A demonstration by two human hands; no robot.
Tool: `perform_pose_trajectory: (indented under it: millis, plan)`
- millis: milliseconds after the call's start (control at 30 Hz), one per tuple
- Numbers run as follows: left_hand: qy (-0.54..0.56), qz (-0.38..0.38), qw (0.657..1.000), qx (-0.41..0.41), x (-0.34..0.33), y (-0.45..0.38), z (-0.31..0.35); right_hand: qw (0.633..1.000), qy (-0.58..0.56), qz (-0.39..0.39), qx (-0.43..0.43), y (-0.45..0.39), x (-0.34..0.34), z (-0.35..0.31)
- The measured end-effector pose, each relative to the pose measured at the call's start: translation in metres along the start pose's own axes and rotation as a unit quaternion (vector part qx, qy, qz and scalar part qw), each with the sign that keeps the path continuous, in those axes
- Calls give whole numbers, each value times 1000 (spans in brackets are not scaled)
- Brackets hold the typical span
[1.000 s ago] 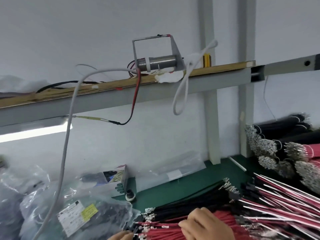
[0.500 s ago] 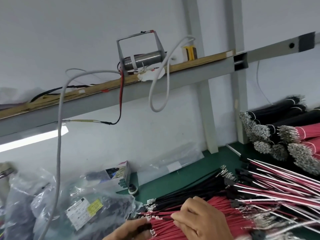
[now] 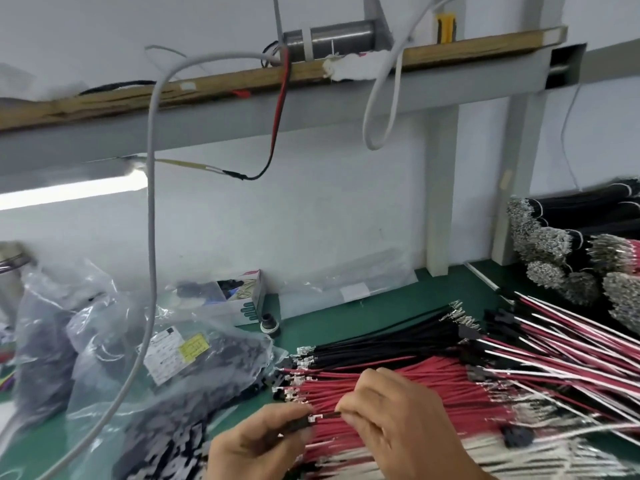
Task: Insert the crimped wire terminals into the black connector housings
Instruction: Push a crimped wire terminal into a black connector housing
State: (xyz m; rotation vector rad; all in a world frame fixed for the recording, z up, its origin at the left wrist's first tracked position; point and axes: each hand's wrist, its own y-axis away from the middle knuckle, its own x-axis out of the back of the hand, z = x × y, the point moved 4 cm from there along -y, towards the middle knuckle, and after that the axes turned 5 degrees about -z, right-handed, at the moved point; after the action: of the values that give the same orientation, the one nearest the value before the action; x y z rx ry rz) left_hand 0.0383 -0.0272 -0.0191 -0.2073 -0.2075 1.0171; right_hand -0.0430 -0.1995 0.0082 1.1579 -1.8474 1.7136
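Observation:
My left hand pinches a small black connector housing at the bottom centre. My right hand pinches a wire whose silver crimped terminal sits right at the housing's mouth. Under both hands lies a fan of red wires with crimped ends pointing left. A row of black wires lies just behind them.
Clear plastic bags of black housings lie at the left on the green mat. Finished red-and-white leads with housings spread to the right, and bundled crimped wires are stacked at the far right. A grey cable hangs down at the left.
The view has tilted down and closer. My left hand has come up into view with a housing, and my right hand has lifted one wire from the pile to meet it.

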Motion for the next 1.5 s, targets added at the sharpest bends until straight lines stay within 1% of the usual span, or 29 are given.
perform_pose_trajectory:
  millis: [67,133,167,333,433,500,567,600,767,1000,1133,1300,1433,1500]
  plan:
    - [-63,12,997,-53,6,-2,-8,1000,-10,-10,1,0,1,-1]
    - [-69,1,994,-85,8,-2,-6,1000,-20,-16,6,0,2,-2]
    - [-59,-4,995,-85,8,-2,-5,999,-23,-21,6,0,3,-1]
    - [-23,-24,999,-30,5,-2,-9,999,-18,-36,12,0,7,1]
    - [-21,-35,999,2,3,1,-7,998,-33,-52,-1,1,6,1]
    - [-12,-31,999,40,1,2,-9,996,-52,-69,-21,2,6,3]
    - [30,-16,996,80,1,4,-13,993,-70,-88,-38,3,4,5]
    - [40,-12,995,86,1,5,-13,992,-73,-93,-40,4,2,4]
    - [-23,-20,998,61,-2,10,-11,993,-62,-92,-32,4,-3,-1]
    - [-10,-15,998,54,0,11,-11,989,-102,-97,-44,6,-14,0]
    - [15,7,998,53,0,9,-10,991,-102,-65,-55,6,-13,4]
    - [5,-1,999,44,0,11,-14,994,-85,-64,-36,8,-25,-3]
    - [5,6,999,44,0,12,-17,993,-93,-65,-32,8,-28,-6]
    - [-3,7,999,38,-2,11,-18,995,-70,-61,-21,6,-27,-5]
